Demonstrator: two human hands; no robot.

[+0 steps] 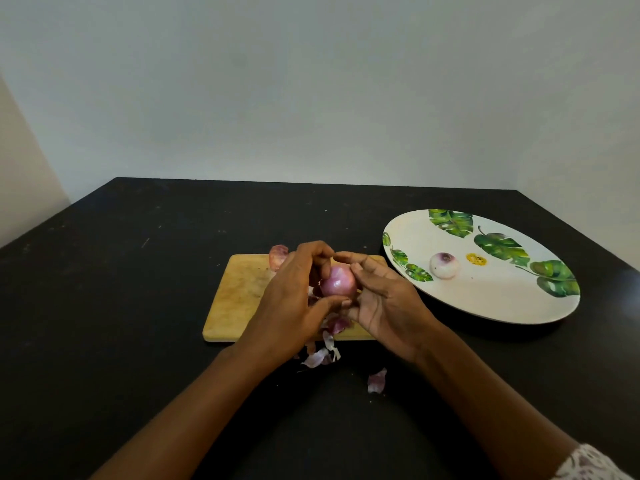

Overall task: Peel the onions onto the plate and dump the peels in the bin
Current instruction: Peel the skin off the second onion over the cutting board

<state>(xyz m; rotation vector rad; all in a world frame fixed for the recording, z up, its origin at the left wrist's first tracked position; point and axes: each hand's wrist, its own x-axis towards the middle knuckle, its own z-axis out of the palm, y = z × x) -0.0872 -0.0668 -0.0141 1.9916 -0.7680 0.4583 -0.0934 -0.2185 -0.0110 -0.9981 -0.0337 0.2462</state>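
A pink-purple onion (338, 282) is held above the wooden cutting board (239, 296) between both hands. My left hand (294, 303) curls round its left side with the thumb underneath. My right hand (384, 303) grips its right side, with fingertips at the top of the onion. A peeled pale onion (444, 266) lies on the white leaf-patterned plate (485, 299) to the right. Loose peels (323, 353) lie at the board's near edge and on the table, with one more peel (376, 380) further right. No bin is in view.
An unpeeled reddish onion (277, 256) sits at the board's far edge, partly hidden by my left hand. The black table (138, 306) meets a pale wall at the back. A yellow sticker (476, 259) marks the plate.
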